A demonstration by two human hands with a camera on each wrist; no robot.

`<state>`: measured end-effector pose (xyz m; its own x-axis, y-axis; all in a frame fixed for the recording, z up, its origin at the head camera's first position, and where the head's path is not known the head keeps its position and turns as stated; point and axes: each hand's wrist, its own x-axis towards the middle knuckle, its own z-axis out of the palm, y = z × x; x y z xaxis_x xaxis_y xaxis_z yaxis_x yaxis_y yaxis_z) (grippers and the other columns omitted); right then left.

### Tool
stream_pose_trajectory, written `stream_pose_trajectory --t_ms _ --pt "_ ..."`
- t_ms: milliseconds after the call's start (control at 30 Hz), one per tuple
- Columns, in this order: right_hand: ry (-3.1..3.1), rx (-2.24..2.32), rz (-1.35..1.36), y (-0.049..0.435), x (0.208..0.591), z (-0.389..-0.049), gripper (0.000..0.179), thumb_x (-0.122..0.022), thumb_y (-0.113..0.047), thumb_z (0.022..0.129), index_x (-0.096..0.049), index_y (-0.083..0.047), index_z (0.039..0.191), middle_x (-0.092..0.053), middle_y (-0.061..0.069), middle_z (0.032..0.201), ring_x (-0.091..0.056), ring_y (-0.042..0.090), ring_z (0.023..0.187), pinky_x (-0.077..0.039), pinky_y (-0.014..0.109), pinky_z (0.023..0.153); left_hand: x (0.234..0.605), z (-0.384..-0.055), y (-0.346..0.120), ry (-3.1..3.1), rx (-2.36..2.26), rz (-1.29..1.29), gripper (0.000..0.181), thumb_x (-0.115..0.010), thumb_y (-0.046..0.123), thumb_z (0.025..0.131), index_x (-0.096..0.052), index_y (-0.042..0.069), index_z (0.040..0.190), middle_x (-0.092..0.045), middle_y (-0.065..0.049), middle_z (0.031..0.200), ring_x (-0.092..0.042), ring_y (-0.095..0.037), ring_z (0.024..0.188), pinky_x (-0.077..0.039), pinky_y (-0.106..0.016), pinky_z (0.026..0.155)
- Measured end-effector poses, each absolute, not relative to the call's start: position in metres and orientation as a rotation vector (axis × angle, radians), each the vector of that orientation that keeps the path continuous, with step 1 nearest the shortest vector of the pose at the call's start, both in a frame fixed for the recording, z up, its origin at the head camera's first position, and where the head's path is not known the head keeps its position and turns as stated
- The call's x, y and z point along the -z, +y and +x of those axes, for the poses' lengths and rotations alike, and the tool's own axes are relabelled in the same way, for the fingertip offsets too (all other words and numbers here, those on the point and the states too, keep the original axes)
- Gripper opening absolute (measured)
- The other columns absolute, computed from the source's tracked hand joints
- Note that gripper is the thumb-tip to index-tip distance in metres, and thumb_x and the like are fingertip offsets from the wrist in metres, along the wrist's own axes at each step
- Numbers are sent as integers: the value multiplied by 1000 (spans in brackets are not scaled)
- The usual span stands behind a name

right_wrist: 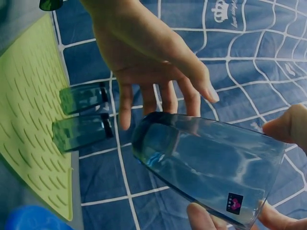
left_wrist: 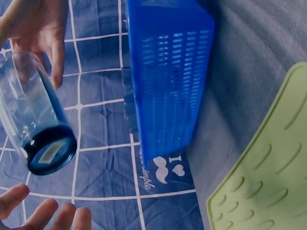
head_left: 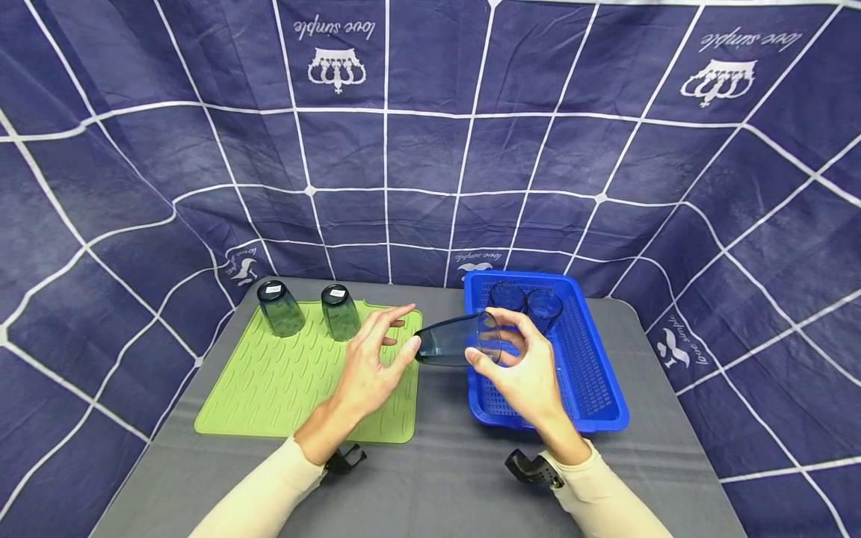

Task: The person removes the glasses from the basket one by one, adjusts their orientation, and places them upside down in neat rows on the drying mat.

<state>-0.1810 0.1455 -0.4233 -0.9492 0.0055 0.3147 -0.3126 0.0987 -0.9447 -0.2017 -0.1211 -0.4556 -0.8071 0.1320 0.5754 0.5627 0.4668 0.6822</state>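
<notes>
A blue-tinted drinking glass [head_left: 449,342] is held sideways in the air between both hands, its thick base toward the left. My right hand [head_left: 528,372] grips it near the rim, thumb in front and fingers behind. My left hand [head_left: 371,365] is spread beside the base, thumb close to it. In the left wrist view a gap shows between the left fingers [left_wrist: 45,215] and the base, which bears a white label. A small dark sticker with a pink mark [right_wrist: 234,203] sits on the glass's side near the rim.
Two similar glasses [head_left: 341,317] stand upside down at the back of a green ridged mat [head_left: 269,388] on the left. On the right, a blue perforated basket [head_left: 608,381] holds two more glasses [head_left: 543,308] at its back. Blue gridded cloth [head_left: 430,149] hangs behind the grey table [head_left: 444,478].
</notes>
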Motion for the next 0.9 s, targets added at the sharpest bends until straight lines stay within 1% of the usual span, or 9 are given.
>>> stream_pose_trajectory --t_ms 167,267,367,500,633,733,833,900 --pt "-2075 -1993 305 143 426 -183 65 -91 8 88 -71 -1 149 -73 15 138 -82 19 116 -73 32 90 456 -199 -116 -2284 1417 -556 53 -77 28 110 -68 24 162 -74 -9 152 -78 -31 131 -73 -44 94" --pt "-2035 -2030 298 141 428 -185 65 -88 9 88 -69 2 150 -71 17 141 -82 19 115 -72 30 89 455 -199 -112 -2284 1480 -543 55 -77 30 110 -65 27 164 -73 -9 156 -77 -31 134 -72 -40 94" --pt "-1991 -2081 292 138 430 -186 65 -85 11 89 -68 4 152 -69 18 143 -82 22 115 -72 28 89 454 -198 -109 -2271 1530 -539 59 -77 30 109 -63 29 167 -72 -9 159 -78 -33 135 -72 -38 92" --pt "-1935 -2149 270 134 433 -187 65 -82 12 89 -67 6 152 -69 14 141 -81 19 113 -70 25 91 454 -197 -105 -2231 1616 -522 64 -79 28 107 -60 30 168 -72 -7 159 -80 -34 129 -72 -36 89" --pt "-1873 -2220 250 129 437 -187 64 -78 12 89 -66 10 152 -71 8 134 -81 14 107 -70 24 92 454 -195 -101 -2183 1690 -513 66 -81 24 106 -60 30 168 -72 -9 158 -81 -33 120 -72 -34 87" --pt "-1821 -2315 219 127 438 -186 63 -75 12 91 -63 10 153 -71 5 132 -82 12 101 -71 25 86 455 -193 -99 -2155 1710 -519 66 -81 22 105 -60 30 168 -73 -8 157 -80 -28 115 -72 -33 85" --pt "-1794 -2398 164 124 438 -184 60 -72 10 95 -61 8 154 -70 4 132 -82 10 99 -71 28 81 455 -191 -97 -2128 1718 -529 68 -83 20 104 -59 29 168 -73 -7 156 -79 -22 116 -72 -32 84" --pt "-1779 -2438 135 123 438 -184 59 -70 7 97 -61 6 154 -69 4 133 -81 10 98 -71 29 78 455 -190 -95 -2102 1736 -541 71 -84 17 103 -58 27 168 -72 -9 155 -79 -19 120 -73 -32 86"
